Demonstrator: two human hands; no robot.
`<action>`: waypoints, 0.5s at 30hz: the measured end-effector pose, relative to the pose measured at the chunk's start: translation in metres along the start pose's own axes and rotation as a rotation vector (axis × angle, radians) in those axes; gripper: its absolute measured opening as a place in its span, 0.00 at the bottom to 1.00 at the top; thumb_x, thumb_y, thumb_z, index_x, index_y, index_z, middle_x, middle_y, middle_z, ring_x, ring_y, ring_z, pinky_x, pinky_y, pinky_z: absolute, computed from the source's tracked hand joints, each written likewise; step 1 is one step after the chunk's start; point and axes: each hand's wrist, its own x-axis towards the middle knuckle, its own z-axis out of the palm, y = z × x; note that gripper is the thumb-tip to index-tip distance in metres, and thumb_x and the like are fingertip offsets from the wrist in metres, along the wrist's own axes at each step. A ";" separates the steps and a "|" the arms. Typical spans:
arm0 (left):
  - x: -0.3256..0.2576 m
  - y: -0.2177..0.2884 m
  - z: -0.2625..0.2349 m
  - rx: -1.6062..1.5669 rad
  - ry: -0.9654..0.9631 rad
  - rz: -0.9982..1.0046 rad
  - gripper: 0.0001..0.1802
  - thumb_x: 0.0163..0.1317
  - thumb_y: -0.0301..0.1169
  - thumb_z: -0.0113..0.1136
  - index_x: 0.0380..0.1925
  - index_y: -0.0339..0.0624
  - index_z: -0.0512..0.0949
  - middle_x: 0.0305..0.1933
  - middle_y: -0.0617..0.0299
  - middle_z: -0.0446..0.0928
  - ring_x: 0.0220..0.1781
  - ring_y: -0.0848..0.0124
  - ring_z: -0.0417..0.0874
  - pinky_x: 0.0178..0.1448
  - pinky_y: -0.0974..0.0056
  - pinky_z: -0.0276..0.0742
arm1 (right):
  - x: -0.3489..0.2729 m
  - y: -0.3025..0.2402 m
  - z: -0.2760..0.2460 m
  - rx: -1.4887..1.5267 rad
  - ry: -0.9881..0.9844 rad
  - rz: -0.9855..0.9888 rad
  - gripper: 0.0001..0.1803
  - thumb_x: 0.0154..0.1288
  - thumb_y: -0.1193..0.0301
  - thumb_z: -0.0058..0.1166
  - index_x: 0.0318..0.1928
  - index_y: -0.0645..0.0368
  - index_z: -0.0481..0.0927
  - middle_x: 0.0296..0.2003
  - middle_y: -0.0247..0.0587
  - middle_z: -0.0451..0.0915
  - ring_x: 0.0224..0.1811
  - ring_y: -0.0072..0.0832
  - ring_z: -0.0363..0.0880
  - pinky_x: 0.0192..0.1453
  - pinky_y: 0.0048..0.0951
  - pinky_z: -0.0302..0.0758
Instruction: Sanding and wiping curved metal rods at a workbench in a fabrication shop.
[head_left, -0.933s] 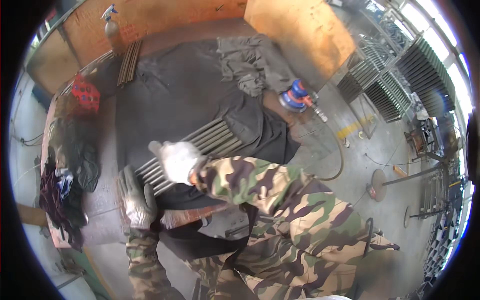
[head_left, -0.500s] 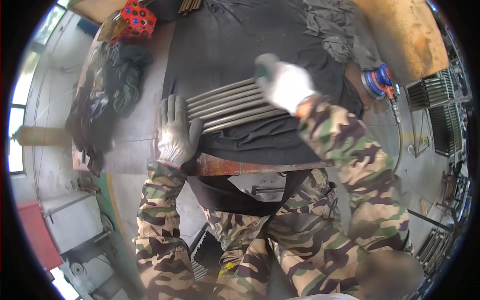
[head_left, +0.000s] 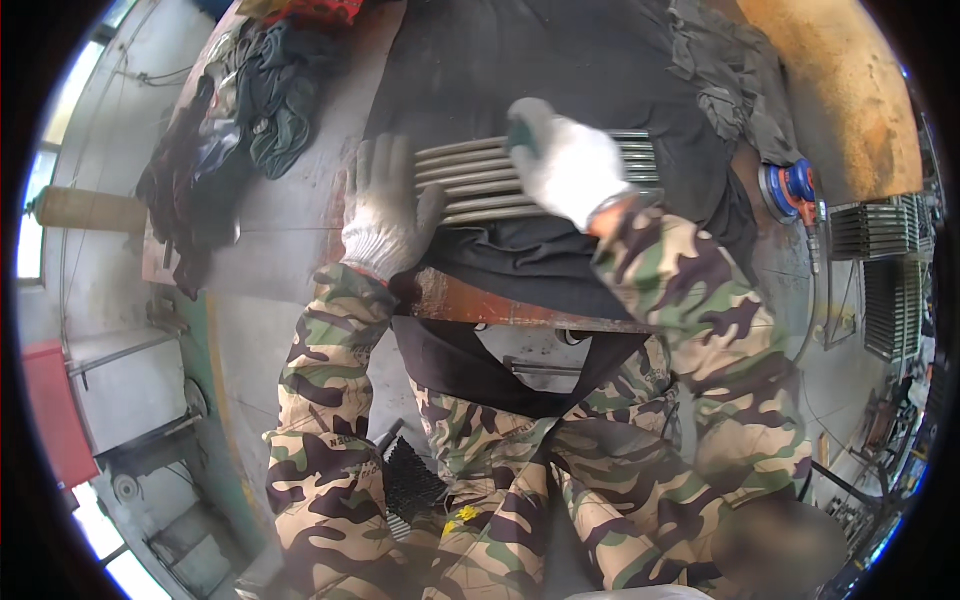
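A row of several slim metal rods (head_left: 465, 170) lies side by side across a black cloth (head_left: 500, 75) on the table. At their left ends my gloved left hand (head_left: 385, 215) rests open, fingers straight and thumb apart, beside the rod ends. My gloved right hand (head_left: 575, 170) lies over the middle of the row, its fingers curled. A dark green patch shows at its fingers; whether that is the glove or something held is unclear. The right ends of the rods stick out shiny beyond this hand.
An orbital sander (head_left: 793, 190) with an air hose (head_left: 813, 250) stands at the table's right. Dark rags (head_left: 280, 95) are heaped at left. Crumpled grey cloth (head_left: 735, 80) lies next to a brown board (head_left: 860, 100). Racked metal bars (head_left: 875, 230) stand farther right. The table's front edge (head_left: 480, 300) is close to my body.
My view has shifted, so the table appears moved right and up. Along the rods my right hand has moved left, uncovering their right ends. My left hand stays at the left ends.
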 end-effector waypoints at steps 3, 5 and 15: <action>-0.001 0.000 -0.010 -0.028 0.012 -0.031 0.40 0.72 0.45 0.59 0.75 0.29 0.65 0.79 0.31 0.65 0.82 0.30 0.61 0.85 0.36 0.54 | -0.010 0.038 -0.023 0.013 0.089 0.044 0.19 0.72 0.62 0.60 0.60 0.51 0.79 0.34 0.55 0.89 0.38 0.56 0.91 0.44 0.53 0.86; -0.004 0.001 -0.012 -0.036 0.026 -0.044 0.40 0.72 0.45 0.60 0.75 0.30 0.65 0.79 0.31 0.65 0.82 0.30 0.61 0.85 0.35 0.54 | -0.022 0.070 -0.038 -0.124 0.147 0.062 0.18 0.74 0.61 0.59 0.60 0.49 0.79 0.35 0.52 0.90 0.39 0.56 0.90 0.44 0.52 0.86; 0.005 -0.009 0.021 0.072 0.326 0.156 0.32 0.60 0.39 0.64 0.63 0.34 0.74 0.63 0.45 0.72 0.66 0.43 0.72 0.67 0.40 0.70 | 0.008 -0.067 0.047 -0.005 0.088 -0.158 0.12 0.72 0.68 0.56 0.52 0.57 0.83 0.33 0.56 0.89 0.34 0.49 0.91 0.39 0.48 0.86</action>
